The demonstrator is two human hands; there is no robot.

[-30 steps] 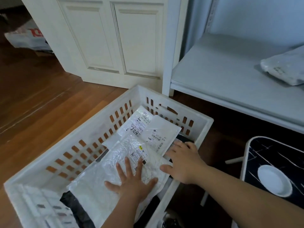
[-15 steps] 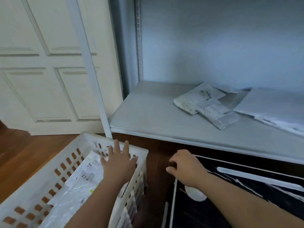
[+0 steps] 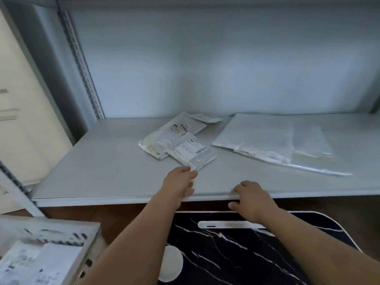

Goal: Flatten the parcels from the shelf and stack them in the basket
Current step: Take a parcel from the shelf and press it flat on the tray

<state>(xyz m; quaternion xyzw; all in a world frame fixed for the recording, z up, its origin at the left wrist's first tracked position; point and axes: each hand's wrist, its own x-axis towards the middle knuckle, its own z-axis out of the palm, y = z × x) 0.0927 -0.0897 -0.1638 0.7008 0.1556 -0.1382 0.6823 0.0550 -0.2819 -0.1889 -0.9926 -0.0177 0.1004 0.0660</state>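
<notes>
Several white and clear plastic parcels lie on the grey shelf [image 3: 102,171]. A small clear parcel with a printed label [image 3: 191,151] lies on top of a second labelled parcel [image 3: 176,130]. My left hand [image 3: 181,182] reaches over the shelf, and its fingertips touch the near corner of the clear parcel. My right hand [image 3: 250,198] holds the shelf's front edge, fingers on top and thumb below. A large flat white mailer [image 3: 257,134] and a clear bag [image 3: 308,149] lie to the right. The white slotted basket [image 3: 61,227] at lower left holds flattened parcels [image 3: 41,262].
A black marble-patterned tray table with a white rim [image 3: 246,254] stands below the shelf under my arms. A cream panelled door [image 3: 20,120] is at the left. A tiny white packet [image 3: 205,117] lies at the back of the shelf.
My view rose from the basket to the shelf. My left hand left the parcels in the basket and reached the clear parcel's corner; my right hand moved to the shelf edge.
</notes>
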